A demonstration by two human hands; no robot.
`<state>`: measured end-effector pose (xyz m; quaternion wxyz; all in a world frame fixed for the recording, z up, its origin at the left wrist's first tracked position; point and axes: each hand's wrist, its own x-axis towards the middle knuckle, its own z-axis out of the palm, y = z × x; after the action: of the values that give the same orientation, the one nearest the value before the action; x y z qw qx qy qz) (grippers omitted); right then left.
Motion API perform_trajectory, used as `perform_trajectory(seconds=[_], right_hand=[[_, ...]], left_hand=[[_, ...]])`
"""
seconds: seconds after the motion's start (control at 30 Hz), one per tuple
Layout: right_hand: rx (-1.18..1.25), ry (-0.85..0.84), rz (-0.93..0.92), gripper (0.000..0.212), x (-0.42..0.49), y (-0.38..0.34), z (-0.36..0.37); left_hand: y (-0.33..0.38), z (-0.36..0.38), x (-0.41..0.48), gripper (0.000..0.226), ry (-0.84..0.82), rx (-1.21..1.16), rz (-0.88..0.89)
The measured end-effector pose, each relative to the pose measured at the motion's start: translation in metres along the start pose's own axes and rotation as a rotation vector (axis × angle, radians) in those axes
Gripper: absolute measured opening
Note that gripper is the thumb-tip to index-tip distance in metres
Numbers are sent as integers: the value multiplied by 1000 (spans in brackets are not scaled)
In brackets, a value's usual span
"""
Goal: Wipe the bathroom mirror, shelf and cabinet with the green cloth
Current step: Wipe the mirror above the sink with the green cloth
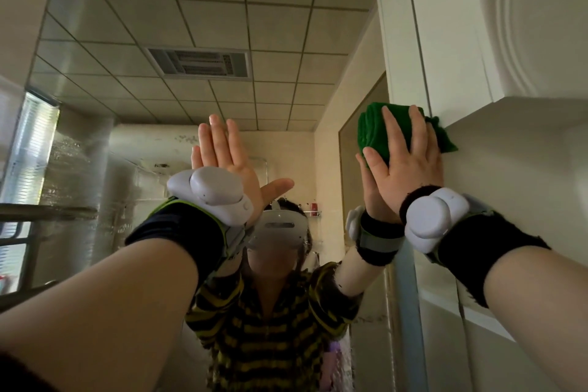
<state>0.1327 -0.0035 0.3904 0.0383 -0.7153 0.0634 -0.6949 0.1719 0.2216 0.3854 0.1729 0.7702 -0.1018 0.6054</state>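
Observation:
The mirror (133, 143) fills the left and middle of the view and reflects the ceiling and a person in a striped top. My right hand (409, 165) lies flat on the folded green cloth (374, 134) and presses it against the mirror's right edge, where it meets the white cabinet (515, 181). A corner of the cloth hangs over onto the cabinet's side. My left hand (222, 149) is raised flat with fingers up and thumb spread, close to or on the glass, and holds nothing. Both wrists carry white trackers on dark bands.
A white ledge (525, 108) juts out of the cabinet just right of the cloth, with tall white cabinet panels (451, 25) above it. In the reflection are a ceiling vent (199, 62), a window at the left and a door frame behind the cloth.

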Motion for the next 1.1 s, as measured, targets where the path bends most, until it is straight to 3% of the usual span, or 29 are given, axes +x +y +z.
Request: perform_trajectory(seconds=[0.3,0.87,1.1], right_hand=[[9,-91,-43,62,-27,-31,2],[33,-50,2,62,9,-58,8],[57,-111,-25,62,-4,-62,2]], left_hand=[[2,-1,-2,127,16,-14,-6],[0,4,-1,128,52,-33,11],[-1,7,-2,132,91,-58,14]])
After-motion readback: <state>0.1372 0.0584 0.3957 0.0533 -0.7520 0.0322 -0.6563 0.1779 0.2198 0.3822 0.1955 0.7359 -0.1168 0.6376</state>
